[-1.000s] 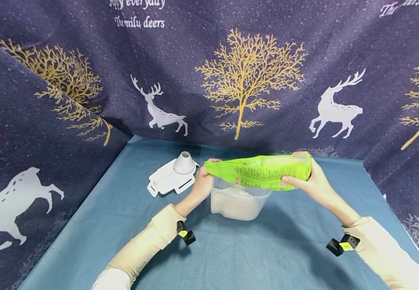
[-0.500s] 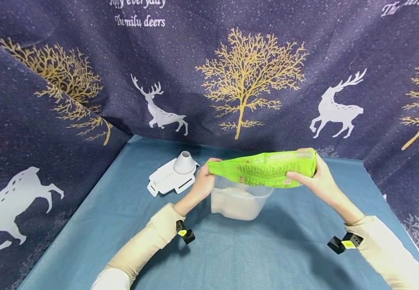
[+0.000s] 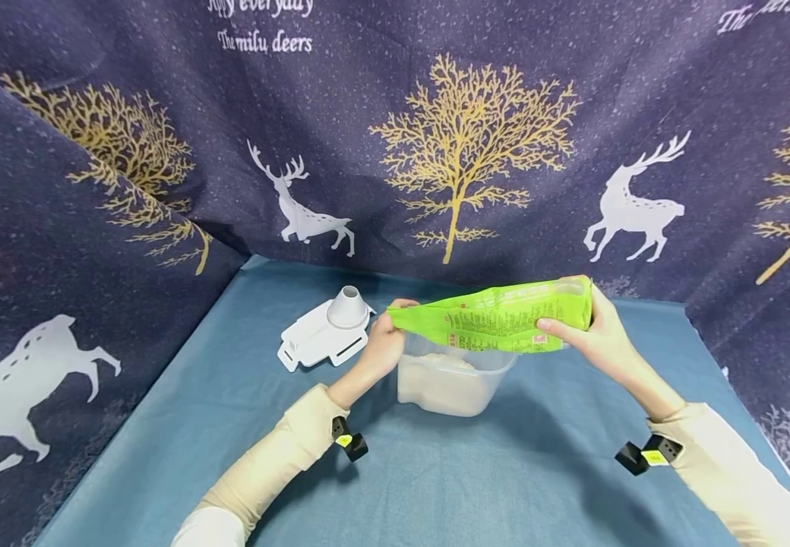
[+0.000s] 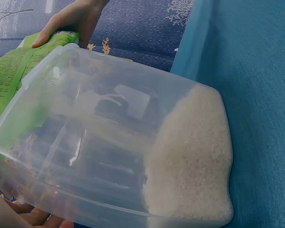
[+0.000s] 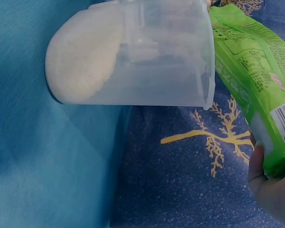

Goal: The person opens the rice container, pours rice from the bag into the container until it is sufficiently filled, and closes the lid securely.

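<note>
Both hands (image 3: pixel 383 342) (image 3: pixel 598 336) hold the green bag (image 3: pixel 491 319) between them, left apparently pinching its tapered end.

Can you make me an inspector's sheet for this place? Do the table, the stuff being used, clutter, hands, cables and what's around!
Surface: blue cloth, some shadows on it.
Job's things: green bag held nearly sideways above a clear plastic container, which is partly filled with white, rice-like grains.
Clutter: white lid-like piece with a cone on it, left of the container.
Hands: left hand holds the bag's narrow end, fingers partly hidden; right hand grips the thick end.
Cables: nothing seen.
Surroundings: dark blue curtain with white deer and gold trees.
</note>
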{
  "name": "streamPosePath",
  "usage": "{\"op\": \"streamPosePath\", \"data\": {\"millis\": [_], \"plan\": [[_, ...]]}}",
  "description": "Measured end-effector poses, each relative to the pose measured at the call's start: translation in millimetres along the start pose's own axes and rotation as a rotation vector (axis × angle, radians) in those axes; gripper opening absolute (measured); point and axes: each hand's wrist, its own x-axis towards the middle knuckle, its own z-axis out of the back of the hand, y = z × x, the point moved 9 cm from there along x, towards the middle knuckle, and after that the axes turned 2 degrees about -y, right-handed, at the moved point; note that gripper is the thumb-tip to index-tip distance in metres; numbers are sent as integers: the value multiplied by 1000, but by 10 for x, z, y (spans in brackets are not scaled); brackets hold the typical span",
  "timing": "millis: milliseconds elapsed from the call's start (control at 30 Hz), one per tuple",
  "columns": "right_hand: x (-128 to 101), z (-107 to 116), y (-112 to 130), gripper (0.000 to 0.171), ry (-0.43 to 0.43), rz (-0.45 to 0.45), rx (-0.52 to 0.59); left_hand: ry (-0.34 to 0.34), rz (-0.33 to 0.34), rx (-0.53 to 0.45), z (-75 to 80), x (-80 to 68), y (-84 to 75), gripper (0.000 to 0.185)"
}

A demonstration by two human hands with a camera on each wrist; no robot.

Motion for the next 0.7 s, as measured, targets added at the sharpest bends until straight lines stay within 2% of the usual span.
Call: {"op": "streamPosePath", "data": {"millis": [700], "plan": [[8, 37, 9, 47, -18, 11, -63, -1, -4, -15, -7, 0, 10, 29]]}}
